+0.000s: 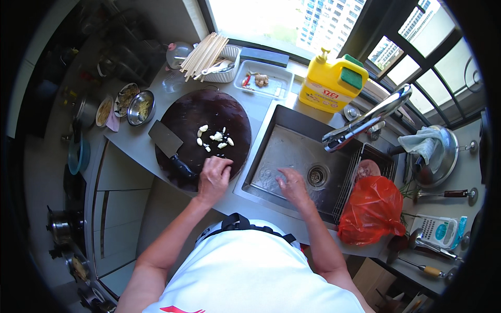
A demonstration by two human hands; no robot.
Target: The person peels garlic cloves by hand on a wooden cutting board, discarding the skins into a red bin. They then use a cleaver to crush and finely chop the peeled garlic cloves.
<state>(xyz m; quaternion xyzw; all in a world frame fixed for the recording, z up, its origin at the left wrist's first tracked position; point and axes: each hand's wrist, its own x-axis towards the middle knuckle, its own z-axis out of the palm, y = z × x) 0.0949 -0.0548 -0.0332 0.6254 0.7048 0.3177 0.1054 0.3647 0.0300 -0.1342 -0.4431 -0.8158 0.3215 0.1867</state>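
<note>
My left hand (214,177) is over the near edge of a round dark chopping board (184,113), its fingers bent; whether something small is between them cannot be told. Several peeled white garlic cloves (217,136) lie scattered at the board's middle. A cleaver (166,138) lies on the board's left side, its black handle close to my left hand. Over the near part of a steel sink (270,150) is my right hand (292,185), fingers apart and holding nothing, left of the drain (317,176). The sink's bottom looks wet.
A chrome faucet (364,119) reaches over the sink. Right of it sit a wire rack (346,191) and a red plastic bag (372,211). Behind stand a yellow detergent jug (319,88), a tray (262,92) with ginger and a chopstick basket (231,64). A steel bowl (141,108) stands left.
</note>
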